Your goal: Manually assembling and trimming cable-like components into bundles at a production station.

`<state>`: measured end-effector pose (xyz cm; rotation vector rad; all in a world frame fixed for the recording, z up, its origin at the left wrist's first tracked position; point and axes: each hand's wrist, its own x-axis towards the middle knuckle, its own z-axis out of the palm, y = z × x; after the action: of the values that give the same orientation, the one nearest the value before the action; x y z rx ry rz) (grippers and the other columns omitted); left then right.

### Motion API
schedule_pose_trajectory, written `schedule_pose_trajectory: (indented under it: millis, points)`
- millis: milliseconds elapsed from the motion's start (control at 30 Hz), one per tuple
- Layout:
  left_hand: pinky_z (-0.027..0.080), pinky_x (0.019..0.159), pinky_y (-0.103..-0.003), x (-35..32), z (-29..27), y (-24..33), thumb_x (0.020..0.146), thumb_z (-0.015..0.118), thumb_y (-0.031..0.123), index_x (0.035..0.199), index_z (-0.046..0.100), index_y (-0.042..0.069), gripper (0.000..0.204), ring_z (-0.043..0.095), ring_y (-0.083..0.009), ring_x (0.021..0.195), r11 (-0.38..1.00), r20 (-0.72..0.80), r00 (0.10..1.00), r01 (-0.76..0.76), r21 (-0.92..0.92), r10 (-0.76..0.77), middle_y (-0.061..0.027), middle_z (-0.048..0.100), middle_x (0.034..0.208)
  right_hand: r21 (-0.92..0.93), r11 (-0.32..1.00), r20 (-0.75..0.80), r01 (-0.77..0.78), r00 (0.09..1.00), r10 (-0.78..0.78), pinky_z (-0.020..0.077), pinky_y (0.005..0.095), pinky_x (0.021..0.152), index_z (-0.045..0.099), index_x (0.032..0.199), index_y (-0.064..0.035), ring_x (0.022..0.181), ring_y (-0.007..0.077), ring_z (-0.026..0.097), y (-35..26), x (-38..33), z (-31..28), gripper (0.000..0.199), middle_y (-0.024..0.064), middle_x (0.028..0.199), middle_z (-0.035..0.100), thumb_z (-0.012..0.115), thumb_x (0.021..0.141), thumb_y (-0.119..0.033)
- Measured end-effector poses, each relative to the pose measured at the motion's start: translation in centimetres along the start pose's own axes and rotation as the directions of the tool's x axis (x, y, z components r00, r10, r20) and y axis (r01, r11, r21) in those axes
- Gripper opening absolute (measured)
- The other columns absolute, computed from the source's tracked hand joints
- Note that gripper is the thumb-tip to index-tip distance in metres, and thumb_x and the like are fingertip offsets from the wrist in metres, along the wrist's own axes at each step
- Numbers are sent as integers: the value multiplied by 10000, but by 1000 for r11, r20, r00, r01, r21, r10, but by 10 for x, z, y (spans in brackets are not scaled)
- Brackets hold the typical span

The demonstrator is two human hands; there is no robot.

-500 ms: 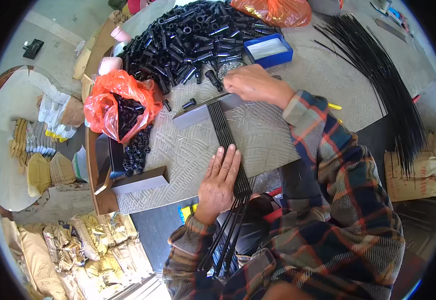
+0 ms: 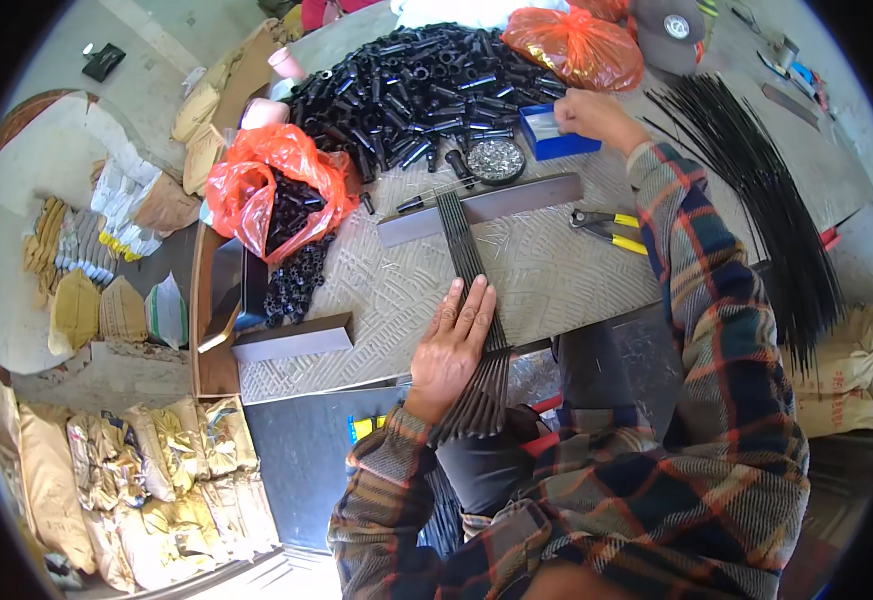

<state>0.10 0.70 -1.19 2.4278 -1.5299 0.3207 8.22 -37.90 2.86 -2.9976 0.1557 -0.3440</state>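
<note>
My left hand (image 2: 450, 345) lies flat with fingers stretched over a row of thin black rods (image 2: 464, 240), pressing them on the table. Their far ends rest across a grey metal bar (image 2: 526, 198); their near ends fan out past the table's edge. At the far right, my right hand (image 2: 601, 117) is closed in a pinch at the blue box (image 2: 568, 147), which holds thin pale pieces. Whatever its fingertips grip is too small to make out. A round black dish (image 2: 496, 160) of small shiny metal bits stands just beyond the bar.
Black tubular parts (image 2: 396, 90) are heaped at the back, beside a red plastic bag (image 2: 281, 190) of dark parts. Yellow-handled pliers (image 2: 611, 228) lie right of the bar. Long black rods (image 2: 756, 170) spread along the right. A second metal bar (image 2: 296, 340) sits near the left edge.
My right hand has moved right and away, from over the dish to the blue box, uncovering the dish and pliers. The rods' near ends are fanned differently. The whole view has shifted slightly.
</note>
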Motion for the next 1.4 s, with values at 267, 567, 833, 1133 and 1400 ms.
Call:
schedule_pose_trajectory:
  millis: [267, 567, 833, 1133, 1400]
  points:
    - [318, 1022, -381, -2, 4, -1, 699, 565, 487, 1332, 342, 53, 799, 326, -318, 1269, 997, -65, 996, -63, -51, 60, -97, 334, 1389, -278, 960, -277, 44, 953, -124, 449, 401, 629, 581, 730, -102, 807, 285, 573, 8, -17, -2, 46, 83, 804, 538, 547, 758, -113]
    - [223, 1054, -402, -1, -52, 22, 697, 737, 202, 1356, 282, -2, 827, 267, -243, 1314, 588, -171, 985, -138, -797, -1, -163, 268, 1419, 926, 308, -147, 217, 961, -236, 436, 239, 569, 405, 1172, -84, 599, 117, 528, -149, -163, -115, 287, 82, 927, 549, 436, 887, -86]
    - [464, 823, -237, 9, -123, 49, 788, 623, -28, 1137, 565, -12, 353, 591, -137, 926, 297, -204, 962, -144, -944, -183, -127, 633, 1025, 109, 748, -670, 655, 604, -431, 359, 225, 417, 667, 943, -112, 496, 90, 437, -209, -211, -126, 327, 30, 770, 497, 630, 656, 40]
    - [474, 774, -226, 9, -124, 55, 805, 587, -56, 1105, 583, -20, 302, 608, -123, 847, 396, -249, 939, -141, -907, -237, -115, 657, 911, 599, 563, -582, 569, 793, -182, 389, 255, 576, 644, 1049, -98, 655, 158, 455, -211, -214, -103, 299, 38, 723, 441, 573, 783, 18]
    - [477, 770, -234, 12, -121, 52, 810, 590, -34, 1076, 604, -13, 267, 607, -115, 817, 416, -271, 924, -143, -898, -268, -98, 662, 882, 717, 529, -451, 454, 881, -145, 356, 253, 610, 613, 1109, -84, 676, 145, 420, -215, -220, -107, 365, 30, 729, 457, 516, 795, 76]
